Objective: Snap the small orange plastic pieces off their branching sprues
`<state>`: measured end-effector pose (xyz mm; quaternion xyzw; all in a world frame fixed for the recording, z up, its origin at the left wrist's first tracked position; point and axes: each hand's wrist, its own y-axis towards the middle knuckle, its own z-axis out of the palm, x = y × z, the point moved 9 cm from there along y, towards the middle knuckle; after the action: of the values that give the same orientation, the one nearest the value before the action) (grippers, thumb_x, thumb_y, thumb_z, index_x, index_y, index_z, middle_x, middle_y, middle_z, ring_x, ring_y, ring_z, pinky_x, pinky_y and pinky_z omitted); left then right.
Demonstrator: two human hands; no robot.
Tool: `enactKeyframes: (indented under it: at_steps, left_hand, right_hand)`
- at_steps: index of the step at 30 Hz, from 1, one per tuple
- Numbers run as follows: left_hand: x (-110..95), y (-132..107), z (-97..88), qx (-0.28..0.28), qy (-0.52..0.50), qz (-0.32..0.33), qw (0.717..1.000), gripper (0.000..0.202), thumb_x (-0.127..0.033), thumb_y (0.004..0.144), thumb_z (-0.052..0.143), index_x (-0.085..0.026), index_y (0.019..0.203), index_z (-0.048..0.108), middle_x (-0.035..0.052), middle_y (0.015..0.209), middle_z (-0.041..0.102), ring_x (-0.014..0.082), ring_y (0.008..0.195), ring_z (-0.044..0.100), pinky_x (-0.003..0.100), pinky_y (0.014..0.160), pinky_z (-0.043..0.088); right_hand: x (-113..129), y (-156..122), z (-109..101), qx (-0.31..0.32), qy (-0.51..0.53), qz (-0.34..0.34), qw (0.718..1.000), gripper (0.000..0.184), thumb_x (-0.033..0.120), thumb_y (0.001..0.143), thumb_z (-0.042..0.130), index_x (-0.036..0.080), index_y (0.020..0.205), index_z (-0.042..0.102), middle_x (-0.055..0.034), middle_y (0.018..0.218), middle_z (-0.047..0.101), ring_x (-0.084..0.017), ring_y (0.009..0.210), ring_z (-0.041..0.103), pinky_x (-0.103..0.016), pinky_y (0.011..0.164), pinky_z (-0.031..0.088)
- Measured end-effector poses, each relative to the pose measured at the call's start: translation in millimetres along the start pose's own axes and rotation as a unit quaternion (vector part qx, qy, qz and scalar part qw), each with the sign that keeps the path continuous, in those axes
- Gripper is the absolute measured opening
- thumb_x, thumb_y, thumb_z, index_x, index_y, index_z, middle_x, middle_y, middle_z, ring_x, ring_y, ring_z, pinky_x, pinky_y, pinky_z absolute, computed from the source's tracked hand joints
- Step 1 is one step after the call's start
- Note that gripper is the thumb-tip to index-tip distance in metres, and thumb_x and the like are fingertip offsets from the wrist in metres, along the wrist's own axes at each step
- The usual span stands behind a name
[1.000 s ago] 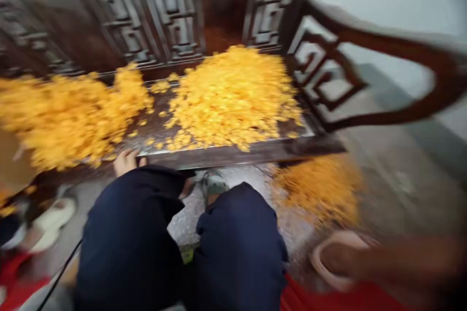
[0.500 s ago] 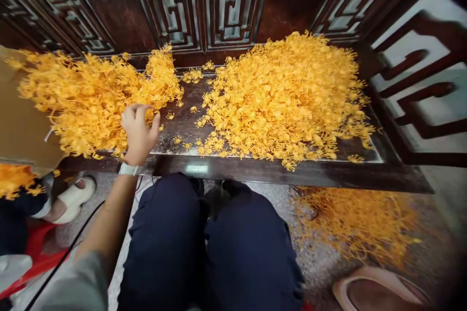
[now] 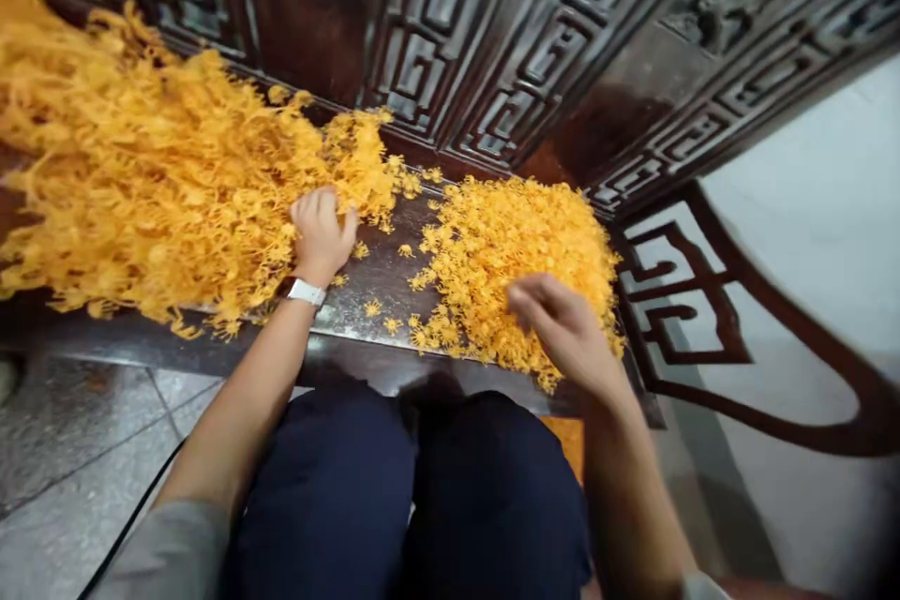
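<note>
My left hand (image 3: 323, 232), with a white band on its wrist, lies at the right edge of a large heap of orange-yellow spider-shaped pieces (image 3: 175, 178). Its thumb stands apart from the fingers, whose tips dip among the pieces. My right hand (image 3: 555, 323) hovers over the front of a second, smaller heap of the same pieces (image 3: 520, 234). Its fingers are pinched together and a little blurred. Whatever they may hold is hidden. Several loose pieces (image 3: 372, 307) lie on the dark wooden bench (image 3: 380, 277) between the heaps.
A carved dark wooden backrest (image 3: 302, 9) rises behind the heaps. At the right stands an openwork armrest (image 3: 738, 300). My knees (image 3: 323, 469) are close under the bench's front edge. A black cable (image 3: 133, 525) runs past my left arm.
The view has swung and tilted, with the left heap now larger in sight. My right hand has come into view over the right heap. My left hand stays by the left heap's edge.
</note>
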<state>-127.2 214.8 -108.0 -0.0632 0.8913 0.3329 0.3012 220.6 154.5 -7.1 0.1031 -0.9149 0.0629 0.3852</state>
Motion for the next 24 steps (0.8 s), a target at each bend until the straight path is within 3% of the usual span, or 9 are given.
enactKeyframes:
  at_steps: [2, 4, 6, 8, 10, 14, 16, 20, 24]
  left_hand:
    - [-2, 4, 0.7, -0.011, -0.026, -0.012, 1.000, 0.031, -0.044, 0.103, 0.056, -0.017, 0.115, 0.066, 0.0198, 0.121, 0.072, 0.0380, 0.119, 0.064, 0.056, 0.110, 0.041]
    - [-5, 6, 1.2, -0.016, -0.042, -0.017, 0.999, 0.034, -0.049, 0.103, 0.058, -0.017, 0.113, 0.066, 0.0189, 0.117, 0.073, 0.0371, 0.117, 0.065, 0.056, 0.109, 0.042]
    - [-8, 7, 1.8, -0.015, -0.051, -0.018, 0.998, 0.038, -0.054, 0.103, 0.059, -0.017, 0.112, 0.066, 0.0190, 0.118, 0.072, 0.0371, 0.118, 0.065, 0.056, 0.109, 0.042]
    - [-6, 8, 4.1, -0.008, -0.054, -0.020, 0.998, 0.044, -0.061, 0.101, 0.061, -0.018, 0.108, 0.067, 0.0197, 0.120, 0.072, 0.0384, 0.120, 0.064, 0.058, 0.109, 0.043]
    - [0, 10, 9.1, 0.002, -0.056, -0.031, 0.998, 0.048, -0.066, 0.096, 0.066, -0.019, 0.102, 0.068, 0.0205, 0.123, 0.071, 0.0407, 0.119, 0.063, 0.061, 0.107, 0.043]
    - [15, 16, 25.0, 0.034, -0.072, -0.060, 0.995, 0.052, -0.065, 0.103, 0.054, -0.016, 0.095, 0.068, 0.0182, 0.122, 0.068, 0.0383, 0.126, 0.058, 0.063, 0.109, 0.037]
    - [15, 16, 28.1, 0.035, -0.091, -0.070, 0.993, 0.053, -0.061, 0.107, 0.048, -0.013, 0.095, 0.067, 0.0170, 0.122, 0.066, 0.0375, 0.133, 0.054, 0.062, 0.112, 0.033]
    - [3, 14, 18.9, 0.014, -0.125, -0.070, 0.990, 0.035, -0.051, 0.100, 0.063, -0.016, 0.104, 0.063, 0.0180, 0.127, 0.064, 0.0420, 0.145, 0.041, 0.064, 0.113, 0.030]
    - [-8, 13, 11.7, 0.035, -0.119, -0.039, 0.992, 0.038, -0.049, 0.096, 0.067, -0.017, 0.115, 0.060, 0.0184, 0.131, 0.063, 0.0408, 0.146, 0.037, 0.063, 0.114, 0.025]
  right_hand:
    - [29, 82, 45, -0.014, 0.077, -0.038, 0.996, 0.035, 0.058, 0.095, 0.068, 0.024, 0.089, 0.064, -0.0034, 0.081, 0.068, -0.016, 0.063, 0.059, -0.032, 0.058, 0.049]
    - [39, 151, 111, 0.019, 0.127, -0.017, 0.992, 0.038, 0.059, 0.092, 0.072, 0.022, 0.093, 0.062, -0.0024, 0.081, 0.066, -0.013, 0.061, 0.057, -0.028, 0.055, 0.046]
    - [35, 196, 161, 0.020, 0.114, 0.020, 0.993, 0.039, 0.056, 0.090, 0.075, 0.023, 0.086, 0.054, 0.0014, 0.071, 0.059, -0.012, 0.059, 0.053, -0.026, 0.053, 0.043]
    - [39, 217, 180, 0.003, 0.116, -0.014, 0.993, 0.041, 0.055, 0.093, 0.071, 0.025, 0.082, 0.044, 0.0029, 0.069, 0.055, -0.012, 0.061, 0.054, -0.026, 0.057, 0.046]
    - [44, 221, 170, -0.029, 0.133, -0.068, 0.988, 0.038, 0.055, 0.098, 0.062, 0.026, 0.086, 0.042, 0.0015, 0.075, 0.057, -0.014, 0.067, 0.059, -0.028, 0.062, 0.051]
    - [40, 214, 117, -0.129, 0.112, -0.121, 0.978, 0.027, 0.052, 0.103, 0.047, 0.026, 0.106, 0.046, -0.0028, 0.090, 0.059, -0.019, 0.083, 0.069, -0.034, 0.072, 0.057]
    - [35, 212, 100, -0.166, 0.063, -0.131, 0.975, 0.026, 0.049, 0.106, 0.040, 0.025, 0.115, 0.047, -0.0049, 0.094, 0.058, -0.021, 0.090, 0.070, -0.037, 0.075, 0.059]
    - [36, 201, 77, -0.236, -0.057, -0.151, 0.958, 0.030, 0.040, 0.109, 0.031, 0.022, 0.125, 0.049, -0.0114, 0.109, 0.058, -0.026, 0.108, 0.067, -0.047, 0.087, 0.060]
    - [57, 187, 58, -0.230, -0.201, -0.187, 0.934, 0.040, 0.037, 0.110, 0.025, 0.020, 0.131, 0.054, -0.0152, 0.126, 0.056, -0.031, 0.128, 0.061, -0.057, 0.101, 0.054]
